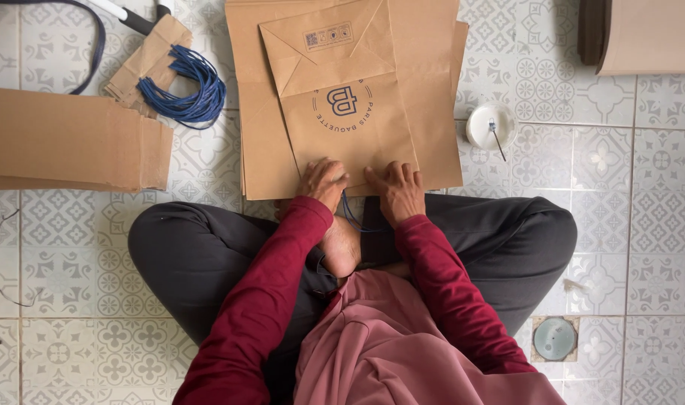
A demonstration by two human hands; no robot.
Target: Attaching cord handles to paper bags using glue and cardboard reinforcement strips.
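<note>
A flat brown paper bag (pixel 348 112) lies on top of a pile of more brown bags (pixel 432 105), just past both hands. It has a round dark blue mark in the middle and a folded bottom flap at its far end. The left hand (pixel 321 182) rests on the near edge of the bag with its fingers bent, pressing down on the paper. The right hand (pixel 397 189) sits just beside it, fingers curled on the same edge. A thin blue cord (pixel 351 216) loops down between the two hands; I cannot tell which hand pinches it. The near edge of the pile stops right at the hands, close to the person's crossed legs in dark trousers (pixel 192 247), so there is little room there. Far to the left of the left hand is a bundle of blue cords (pixel 185 86) lying on a small bit of cardboard (pixel 144 64). Nearer on that side is a long stack of folded brown paper (pixel 72 142), with open tiles between it and the left hand. To the right of the right hand, well apart, is a small white dish (pixel 491 124) with a thin stick in it. The floor (pixel 620 195) has grey and white patterned tiles, and a round drain cover (pixel 555 338) sits near the right knee.
</note>
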